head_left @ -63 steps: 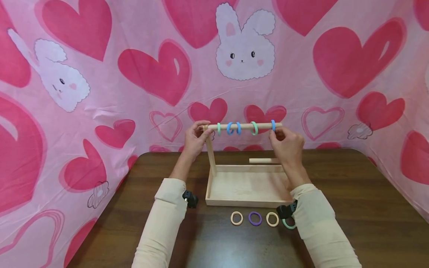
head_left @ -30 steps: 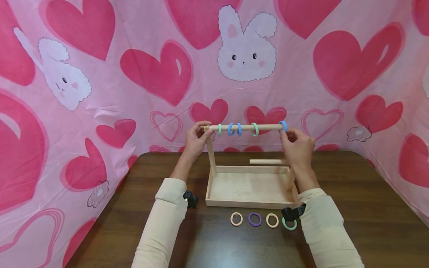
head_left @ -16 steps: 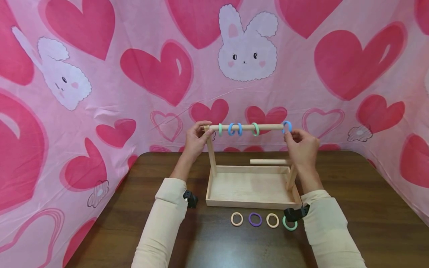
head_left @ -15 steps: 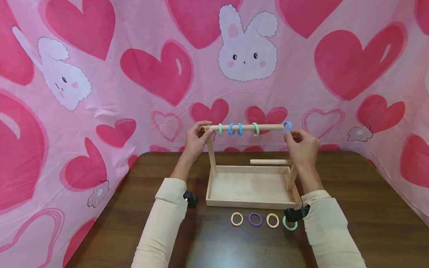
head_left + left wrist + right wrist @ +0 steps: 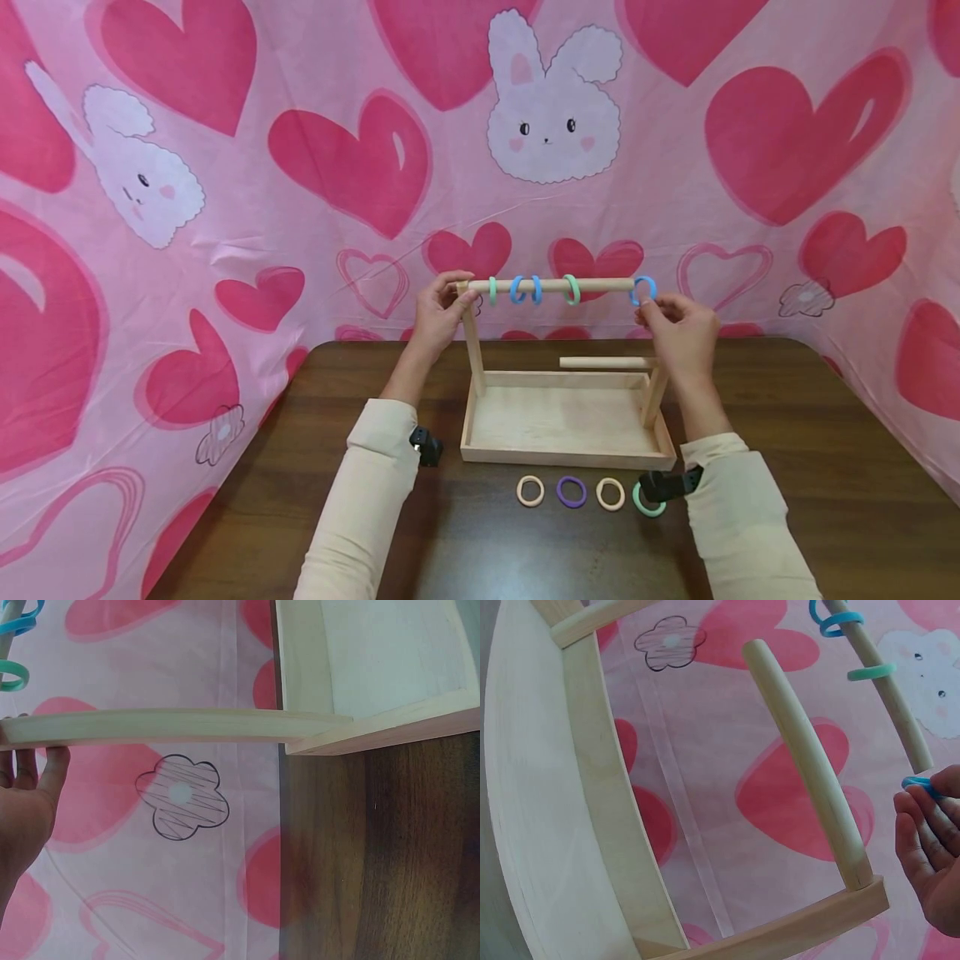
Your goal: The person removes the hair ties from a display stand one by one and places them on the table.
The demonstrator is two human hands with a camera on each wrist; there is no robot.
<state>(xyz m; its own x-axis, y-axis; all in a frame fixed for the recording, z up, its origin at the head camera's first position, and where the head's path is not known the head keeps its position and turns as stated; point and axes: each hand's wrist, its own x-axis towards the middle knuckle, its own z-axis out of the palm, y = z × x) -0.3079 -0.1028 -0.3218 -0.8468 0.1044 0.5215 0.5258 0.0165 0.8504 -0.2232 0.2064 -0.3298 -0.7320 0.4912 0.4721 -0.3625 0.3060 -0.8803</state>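
In the head view, my left hand (image 5: 438, 312) holds the top of the stand's tall wooden post (image 5: 472, 350), where the upper rod (image 5: 600, 284) begins. Two green and two blue rings hang on that rod; one is this green ring (image 5: 574, 290). My right hand (image 5: 686, 337) pinches another blue ring (image 5: 654, 289) between thumb and fingers at the rod's free right end. The right wrist view shows this blue ring (image 5: 916, 781) just off the rod tip, with a small gap. In the left wrist view, the left hand (image 5: 30, 802) is partly cut off.
The stand's shallow wooden tray (image 5: 562, 457) sits on the brown table (image 5: 360, 500). A lower rod (image 5: 603, 362) points left from the shorter right post (image 5: 654, 396). Before the tray lie a beige ring (image 5: 518, 492), a purple ring (image 5: 558, 492), another beige ring (image 5: 598, 493) and a green ring (image 5: 649, 514).
My right hand has slid the blue ring rightward along the upper rod and off its free end. The left hand has stayed on the post top.
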